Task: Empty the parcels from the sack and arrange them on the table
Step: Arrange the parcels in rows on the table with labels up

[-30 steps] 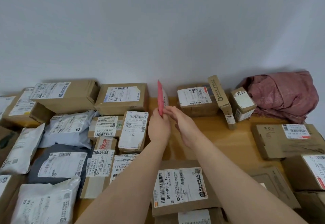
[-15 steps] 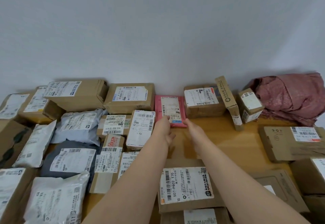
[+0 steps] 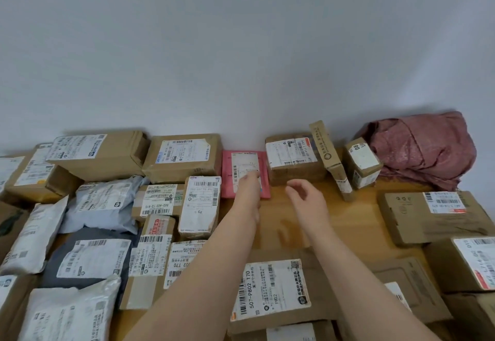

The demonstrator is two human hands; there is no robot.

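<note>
A flat pink parcel [image 3: 241, 163] with a white label lies on the wooden table [image 3: 356, 220] at the back, between two brown boxes. My left hand [image 3: 247, 193] rests on its label with straight fingers. My right hand [image 3: 308, 202] hovers over the bare wood just right of it, fingers loosely curled, holding nothing. The crumpled pink sack [image 3: 420, 150] sits at the back right against the wall. Many brown boxes and grey or white mailer bags cover the table's left and front.
A tall narrow box [image 3: 330, 158] leans upright right of the brown box [image 3: 292, 158] beside the pink parcel. A small box marked 08 [image 3: 361, 162] stands by the sack. Larger flat boxes [image 3: 431, 214] fill the right edge. The white wall runs behind.
The pink parcel, held upright on edge a second ago, now lies flat at the back. My left hand has slid onto its label; my right hand has let go and drawn back to the right.
</note>
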